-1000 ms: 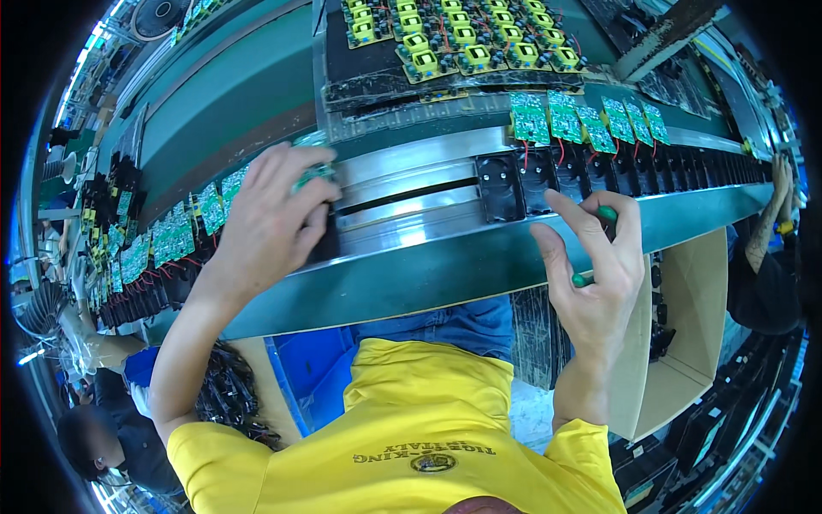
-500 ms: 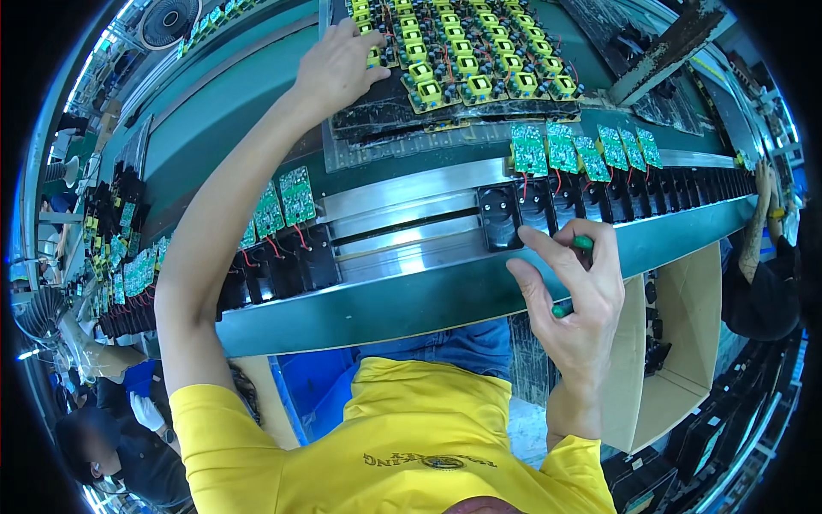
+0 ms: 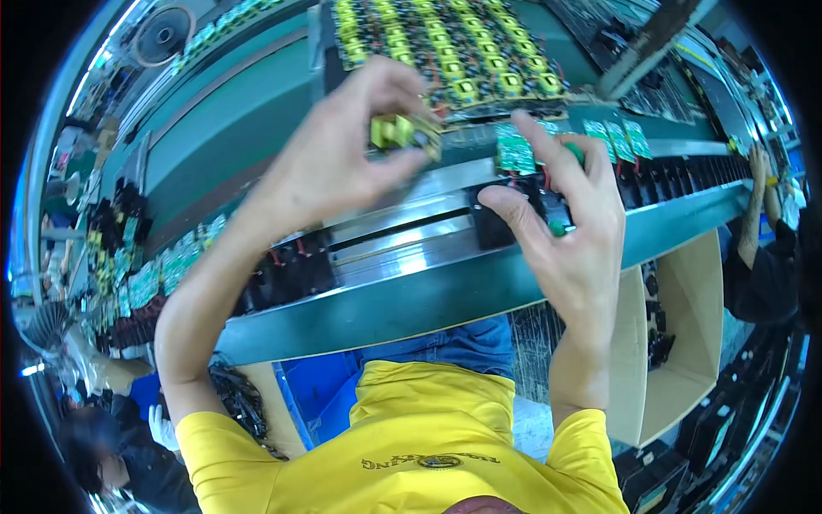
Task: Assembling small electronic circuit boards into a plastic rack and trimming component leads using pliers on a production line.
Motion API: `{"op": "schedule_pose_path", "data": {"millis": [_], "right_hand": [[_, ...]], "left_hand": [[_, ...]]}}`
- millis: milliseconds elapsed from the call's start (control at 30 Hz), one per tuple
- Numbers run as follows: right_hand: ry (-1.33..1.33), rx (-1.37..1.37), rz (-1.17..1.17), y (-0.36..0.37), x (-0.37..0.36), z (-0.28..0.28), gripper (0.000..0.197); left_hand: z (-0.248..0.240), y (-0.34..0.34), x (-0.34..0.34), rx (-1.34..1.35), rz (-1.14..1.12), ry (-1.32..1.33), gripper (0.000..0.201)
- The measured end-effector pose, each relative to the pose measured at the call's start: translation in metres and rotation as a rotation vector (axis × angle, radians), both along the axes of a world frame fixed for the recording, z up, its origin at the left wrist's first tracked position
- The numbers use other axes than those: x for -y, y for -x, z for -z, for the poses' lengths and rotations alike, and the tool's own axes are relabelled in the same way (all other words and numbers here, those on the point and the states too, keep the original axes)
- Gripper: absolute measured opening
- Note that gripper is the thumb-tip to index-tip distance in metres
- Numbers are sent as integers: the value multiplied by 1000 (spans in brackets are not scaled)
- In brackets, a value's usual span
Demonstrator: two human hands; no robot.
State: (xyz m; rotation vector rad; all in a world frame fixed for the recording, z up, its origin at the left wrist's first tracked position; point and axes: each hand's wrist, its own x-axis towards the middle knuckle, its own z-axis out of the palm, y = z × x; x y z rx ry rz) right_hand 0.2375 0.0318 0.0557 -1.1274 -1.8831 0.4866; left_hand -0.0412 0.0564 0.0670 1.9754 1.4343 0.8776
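Note:
My left hand (image 3: 342, 141), slightly blurred, grips a circuit board (image 3: 402, 134) with a yellow transformer by its edges, above the metal rail. My right hand (image 3: 574, 214) has thumb and index finger spread, while its other fingers curl round a green-handled tool (image 3: 558, 229); only bits of green show, so its kind is hidden. The index fingertip is beside a green circuit board (image 3: 514, 150) that stands up from a black case (image 3: 492, 214) on the rail. My thumb is over that case; touching or apart, I cannot tell.
Rows of yellow-transformer boards (image 3: 445, 51) cover a stack beyond the rail (image 3: 402, 236). Black cases with green boards line it on both sides. A cardboard box (image 3: 681, 343) stands below the bench at right. A rusty post (image 3: 655, 47) rises far right; co-workers sit on either side.
My left hand has come back from the stack toward me, now with a board in it. My right hand has moved a little farther up, over the nearest case and board.

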Motion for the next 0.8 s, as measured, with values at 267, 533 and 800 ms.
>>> {"op": "schedule_pose_path", "data": {"millis": [267,533,800], "right_hand": [[-154,-67,-295,20,2,-2,33],[297,-909,-498,26,19,26,7],[165,-741,-535,-2,4,36,20]], "left_hand": [[-23,-30,65,-32,137,-278,67],[-17,-55,80,798,220,139,46],[-5,-54,90,688,441,256,21]]}}
